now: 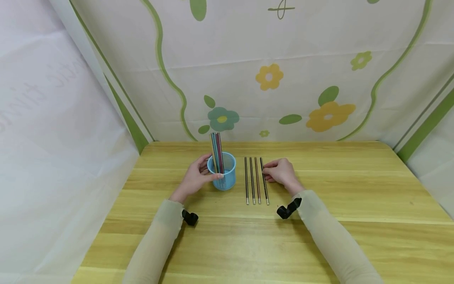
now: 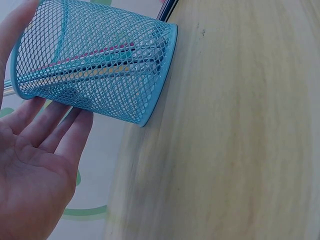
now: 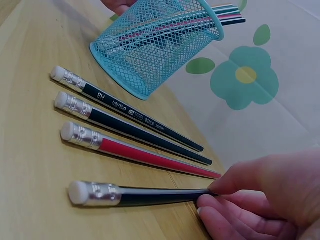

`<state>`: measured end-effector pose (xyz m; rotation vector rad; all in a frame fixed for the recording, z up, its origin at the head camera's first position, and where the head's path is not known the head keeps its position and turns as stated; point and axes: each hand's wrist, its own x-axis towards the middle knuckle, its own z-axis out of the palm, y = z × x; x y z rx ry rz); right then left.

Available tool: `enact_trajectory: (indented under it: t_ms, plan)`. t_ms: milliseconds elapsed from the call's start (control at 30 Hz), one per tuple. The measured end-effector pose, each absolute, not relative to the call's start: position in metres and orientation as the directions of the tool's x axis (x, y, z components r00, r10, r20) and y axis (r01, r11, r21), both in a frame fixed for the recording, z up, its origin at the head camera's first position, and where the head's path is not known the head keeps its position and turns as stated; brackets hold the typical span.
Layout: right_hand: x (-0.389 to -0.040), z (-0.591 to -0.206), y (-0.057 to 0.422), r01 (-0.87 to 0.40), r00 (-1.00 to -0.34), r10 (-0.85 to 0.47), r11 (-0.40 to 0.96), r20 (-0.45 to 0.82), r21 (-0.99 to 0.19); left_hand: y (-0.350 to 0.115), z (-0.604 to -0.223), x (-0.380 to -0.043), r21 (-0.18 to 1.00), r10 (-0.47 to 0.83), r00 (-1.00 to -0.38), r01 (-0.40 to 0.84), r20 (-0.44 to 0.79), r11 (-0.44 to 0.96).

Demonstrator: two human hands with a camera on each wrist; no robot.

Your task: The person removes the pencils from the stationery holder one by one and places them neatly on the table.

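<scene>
A light blue mesh pencil cup (image 1: 229,182) stands on the table with several pencils (image 1: 217,150) leaning inside it. My left hand (image 1: 195,175) grips the cup from the left, its thumb at the near rim and its fingers on the far side (image 2: 40,165). To the right of the cup, several pencils with white erasers lie in a row, erasers toward me, among them a red one (image 3: 150,157). My right hand (image 1: 281,172) pinches the rightmost pencil (image 3: 155,196), a dark one, between thumb and fingers, away from its eraser; this pencil lies slightly slanted.
The wooden table (image 1: 227,252) reaches back to a white curtain (image 1: 241,90) printed with flowers and leaves. Another white cloth (image 1: 56,157) hangs along the left side. Each wrist carries a small black camera mount (image 1: 190,217).
</scene>
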<state>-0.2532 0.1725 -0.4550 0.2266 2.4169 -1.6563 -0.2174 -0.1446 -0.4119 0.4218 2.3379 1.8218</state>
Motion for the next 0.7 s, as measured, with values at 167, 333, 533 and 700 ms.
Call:
enact_trajectory:
  t_ms: [167, 333, 533, 700]
  plan:
    - [-0.2542, -0.4555, 0.1723, 0.238, -0.968, 0.013, 0.362, -0.251, -0.901, -0.1447, -0.4123, -0.2179, 0.966, 0.313, -0.948, 0.134, 0.059, 0.222]
    - [-0.2538, -0.4557, 0.1722, 0.240, -0.968, 0.015, 0.352, -0.251, -0.905, -0.1446, -0.4137, -0.2182, 0.968, 0.318, -0.946, 0.137, 0.064, 0.212]
    - [-0.2528, -0.4543, 0.1722, 0.239, -0.968, 0.012, 0.341, -0.250, -0.909, -0.1443, -0.4119, -0.2179, 0.969, 0.309, -0.949, 0.126, 0.055, 0.214]
    - [-0.2530, -0.4529, 0.1732, 0.232, -0.970, 0.016, 0.349, -0.242, -0.908, -0.1445, -0.4111, -0.2170, 0.967, 0.307, -0.950, 0.121, 0.048, 0.222]
